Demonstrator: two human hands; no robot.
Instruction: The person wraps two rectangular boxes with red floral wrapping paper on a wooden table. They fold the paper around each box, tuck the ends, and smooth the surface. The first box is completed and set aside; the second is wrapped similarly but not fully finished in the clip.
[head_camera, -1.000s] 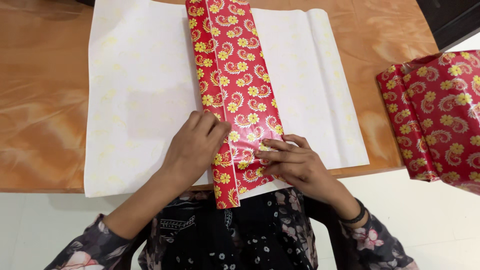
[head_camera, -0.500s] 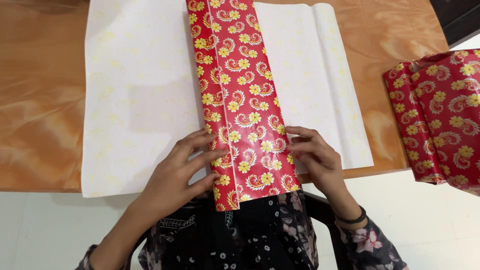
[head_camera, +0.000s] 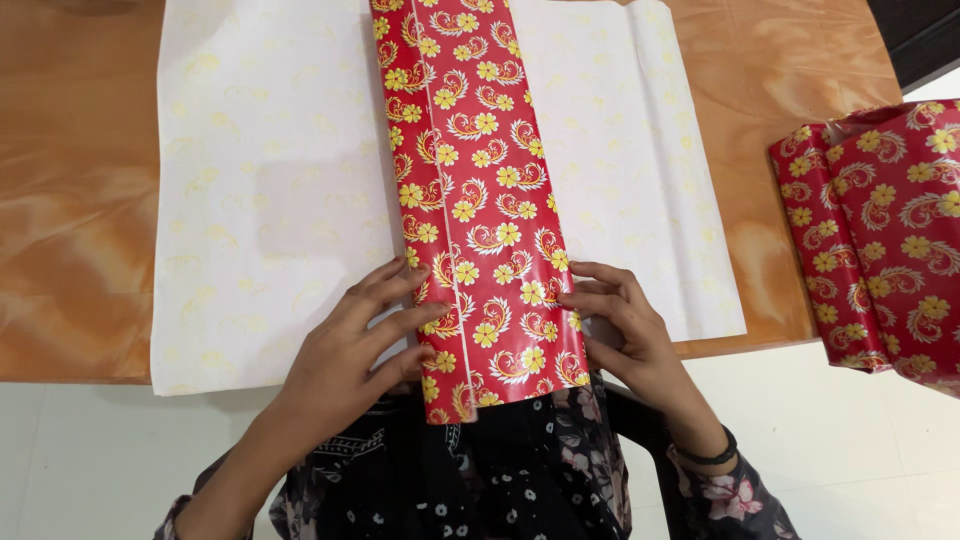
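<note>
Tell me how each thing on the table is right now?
Red flowered wrapping paper: folded lengthwise, overhanging table edge.
White sheet: spread flat.
Left hand: fingers spread on fold's left edge.
Right hand: touching fold's right edge.
Wrapped red parcel: lying at right.

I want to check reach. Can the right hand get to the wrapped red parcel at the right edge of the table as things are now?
Probably yes. The right hand rests at the right edge of the folded red paper, and only bare white paper and table lie between it and the wrapped red parcel. Nothing blocks the way.
</note>
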